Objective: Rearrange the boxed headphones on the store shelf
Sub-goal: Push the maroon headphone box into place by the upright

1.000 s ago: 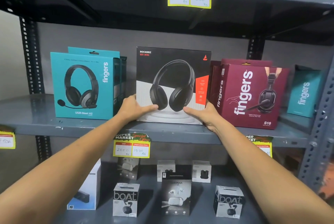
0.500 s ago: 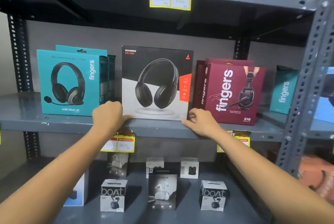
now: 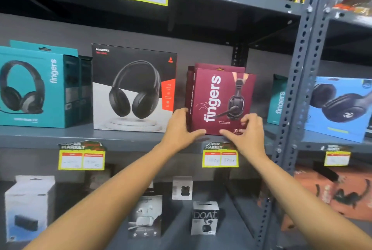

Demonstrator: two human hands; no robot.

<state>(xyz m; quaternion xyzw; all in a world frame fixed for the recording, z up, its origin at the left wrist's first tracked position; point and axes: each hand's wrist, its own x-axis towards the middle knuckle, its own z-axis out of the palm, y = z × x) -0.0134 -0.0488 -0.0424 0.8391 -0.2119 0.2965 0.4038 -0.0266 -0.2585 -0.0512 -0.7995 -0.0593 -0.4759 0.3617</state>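
A maroon "fingers" headset box stands on the grey middle shelf, with a second maroon box right behind it. My left hand grips its lower left corner, thumb on the front. My right hand holds its lower right corner, fingers over the front face. To the left stands a black-and-white headphone box, untouched. Further left are teal "fingers" boxes, one behind the other.
A perforated grey upright rises right of the maroon box. Behind it sit a teal box and a blue headphone box. Yellow price tags hang on the shelf edge. Small earbud boxes fill the lower shelf.
Both hands left the black-and-white box and shifted right onto the maroon box. The view also swung to the right.
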